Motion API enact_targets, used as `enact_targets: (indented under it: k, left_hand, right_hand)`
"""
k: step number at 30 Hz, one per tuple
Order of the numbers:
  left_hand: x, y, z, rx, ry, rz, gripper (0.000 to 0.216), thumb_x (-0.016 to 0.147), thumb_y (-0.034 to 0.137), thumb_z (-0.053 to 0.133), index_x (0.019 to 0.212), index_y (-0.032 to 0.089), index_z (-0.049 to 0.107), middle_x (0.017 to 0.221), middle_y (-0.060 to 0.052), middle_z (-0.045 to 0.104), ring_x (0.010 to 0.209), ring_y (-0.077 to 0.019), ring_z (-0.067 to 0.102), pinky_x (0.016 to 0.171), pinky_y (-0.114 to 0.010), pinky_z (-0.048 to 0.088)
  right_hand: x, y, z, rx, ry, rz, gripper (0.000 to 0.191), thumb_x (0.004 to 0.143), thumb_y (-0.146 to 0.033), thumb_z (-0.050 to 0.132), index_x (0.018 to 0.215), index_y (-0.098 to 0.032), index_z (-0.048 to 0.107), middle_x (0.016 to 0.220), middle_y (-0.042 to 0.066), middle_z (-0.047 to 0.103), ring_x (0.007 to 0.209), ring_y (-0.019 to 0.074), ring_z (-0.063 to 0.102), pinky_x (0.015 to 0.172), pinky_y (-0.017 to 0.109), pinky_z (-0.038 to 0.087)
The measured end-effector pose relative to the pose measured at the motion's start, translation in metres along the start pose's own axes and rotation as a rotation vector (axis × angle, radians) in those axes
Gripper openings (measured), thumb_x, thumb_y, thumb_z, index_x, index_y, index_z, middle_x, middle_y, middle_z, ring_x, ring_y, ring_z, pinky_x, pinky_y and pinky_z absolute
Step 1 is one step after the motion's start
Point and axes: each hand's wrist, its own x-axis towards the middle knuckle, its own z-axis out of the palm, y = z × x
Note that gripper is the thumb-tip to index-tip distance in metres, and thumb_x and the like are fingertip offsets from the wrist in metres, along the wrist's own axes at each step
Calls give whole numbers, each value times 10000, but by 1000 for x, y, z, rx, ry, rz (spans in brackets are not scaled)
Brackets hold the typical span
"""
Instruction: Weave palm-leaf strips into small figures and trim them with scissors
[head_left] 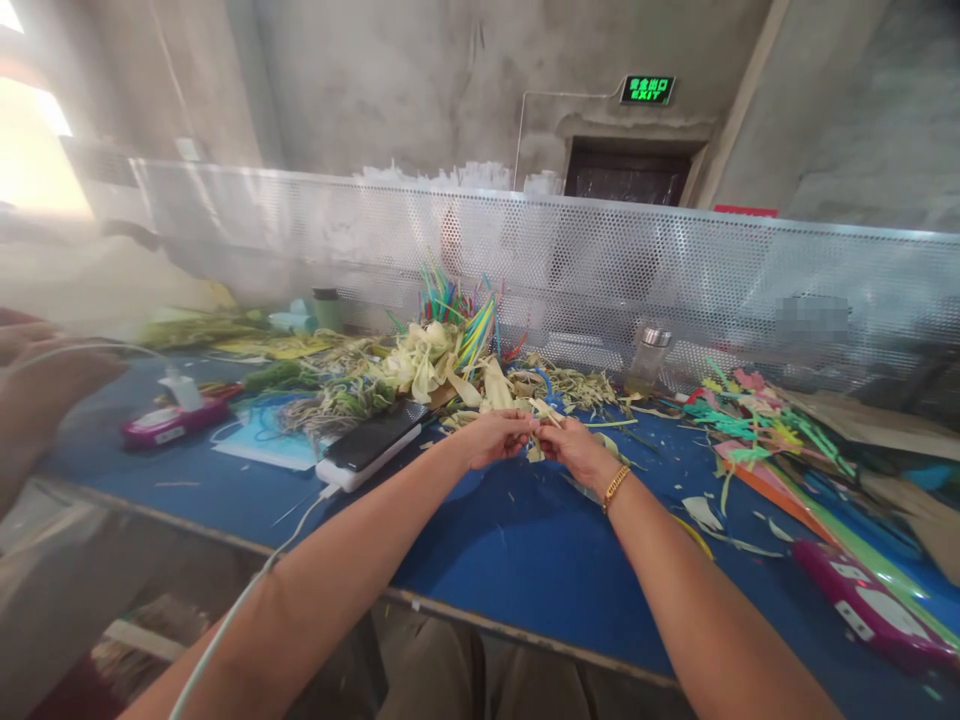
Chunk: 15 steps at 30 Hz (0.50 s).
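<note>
Over the middle of the blue table [517, 560], my left hand [501, 438] and my right hand [576, 450] meet fingertip to fingertip. Both are closed in a pinch on a pale strip of dried corn husk [535, 452], which pokes out above and below the fingers. A gold bracelet [616, 489] circles my right wrist. Just beyond the hands lies a heap of cream-coloured husks [427, 360], with a wide husk piece [495, 385] standing up from it. How the strip sits between the fingertips is hidden.
A phone on a white power bank [371, 450] lies left, its cable crossing my left forearm. Purple devices [176, 418] stand at both sides. Coloured strips [772, 415] and a glass bottle [649, 358] are right. A perforated metal screen [675, 270] closes the back. Another person's hand [60, 370] blurs far left.
</note>
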Motion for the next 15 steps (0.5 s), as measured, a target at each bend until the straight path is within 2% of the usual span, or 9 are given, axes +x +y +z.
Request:
enact_targets:
  k: [4, 9, 15]
  left_hand:
    - [4, -6, -1, 62, 63, 41, 296, 531, 251, 827, 615, 164, 558, 543, 37, 544, 485, -66, 473, 475, -200, 324]
    - [8, -10, 0, 123, 141, 130, 344, 490, 276, 843, 563, 163, 526, 472, 55, 474, 407, -47, 354, 406, -218, 191]
    - [6, 7, -11, 84, 250, 259, 419, 518, 352, 827, 607, 175, 457, 526, 72, 452, 444, -34, 379, 435, -193, 260]
  right_hand:
    - [3, 1, 0, -99, 39, -54, 149, 601, -277, 644, 675, -177, 561, 522, -63, 475, 474, 73, 377, 485, 225, 303]
    - [4, 1, 0, -270, 151, -115, 152, 596, -237, 630, 732, -177, 600, 618, -22, 577, 538, 105, 462, 524, 240, 325]
    - [3, 6, -18, -472, 266, -150, 135, 499, -109, 685, 514, -220, 610, 516, -9, 554, 586, 156, 497, 583, 274, 315]
